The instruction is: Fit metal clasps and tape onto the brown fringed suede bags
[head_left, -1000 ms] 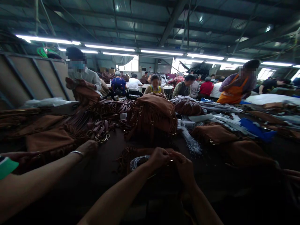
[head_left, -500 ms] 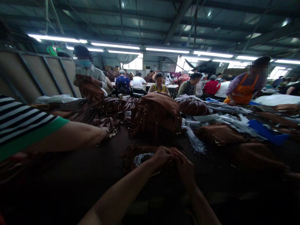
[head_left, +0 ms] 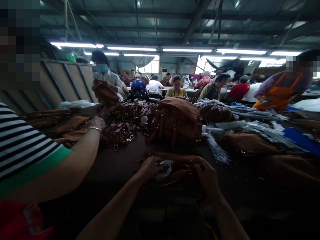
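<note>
A brown suede-like bag (head_left: 178,156) with fringe at its left end lies on the dark table in front of me, its mouth gaping toward me. Crumpled clear plastic (head_left: 165,169) shows inside the opening. My left hand (head_left: 150,167) has its fingers curled over the left side of the mouth, beside the plastic; the fingertips are partly hidden. At the right end, my right hand (head_left: 206,172) pinches the rim between thumb and fingers, close to a small metal fitting.
A fringed brown bag (head_left: 175,115) stands just beyond. Straps with metal clips (head_left: 122,133) are heaped left of it. A co-worker's arm (head_left: 86,150) reaches in from the left. More bags (head_left: 247,143), white plastic strips (head_left: 265,128) and a blue item (head_left: 301,138) lie right.
My hands were together at the bag's right part; now the left has moved to its left side and they are apart. The co-worker's hand has shifted from the straps to bags further left.
</note>
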`<action>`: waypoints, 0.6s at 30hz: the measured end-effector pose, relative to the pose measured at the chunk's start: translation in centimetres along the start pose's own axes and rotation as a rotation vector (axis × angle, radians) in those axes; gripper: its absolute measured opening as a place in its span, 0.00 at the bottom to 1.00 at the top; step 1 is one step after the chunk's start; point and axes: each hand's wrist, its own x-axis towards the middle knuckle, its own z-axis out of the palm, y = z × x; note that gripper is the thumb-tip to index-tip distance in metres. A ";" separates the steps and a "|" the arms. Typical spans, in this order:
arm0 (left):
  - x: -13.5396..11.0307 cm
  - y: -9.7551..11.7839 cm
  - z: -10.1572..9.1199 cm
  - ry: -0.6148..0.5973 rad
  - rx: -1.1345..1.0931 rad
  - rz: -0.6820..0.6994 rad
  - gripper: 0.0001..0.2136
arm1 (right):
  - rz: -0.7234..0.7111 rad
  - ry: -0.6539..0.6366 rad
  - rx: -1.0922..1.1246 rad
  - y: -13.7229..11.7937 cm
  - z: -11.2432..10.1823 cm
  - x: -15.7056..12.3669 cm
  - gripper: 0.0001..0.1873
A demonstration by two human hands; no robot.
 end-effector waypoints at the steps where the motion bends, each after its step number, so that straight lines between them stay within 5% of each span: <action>1: 0.0 0.7 -0.1 0.016 0.015 0.023 0.17 | -0.026 -0.029 -0.012 -0.4 0.1 0.0 0.23; 7: -1.1 7.4 0.2 0.291 -0.041 0.227 0.16 | -0.225 -0.210 0.124 -2.9 0.4 -1.2 0.34; 11: -1.6 10.1 0.8 0.271 -0.102 0.385 0.18 | -0.167 -0.172 0.238 -3.2 -0.3 -1.7 0.35; 14: -2.0 9.3 0.7 0.151 -0.186 0.466 0.21 | -0.079 -0.163 0.249 -2.8 -1.3 -2.3 0.27; 18: -3.1 5.7 1.1 0.065 -0.061 0.325 0.25 | -0.059 -0.086 0.258 -1.7 -2.5 -3.1 0.25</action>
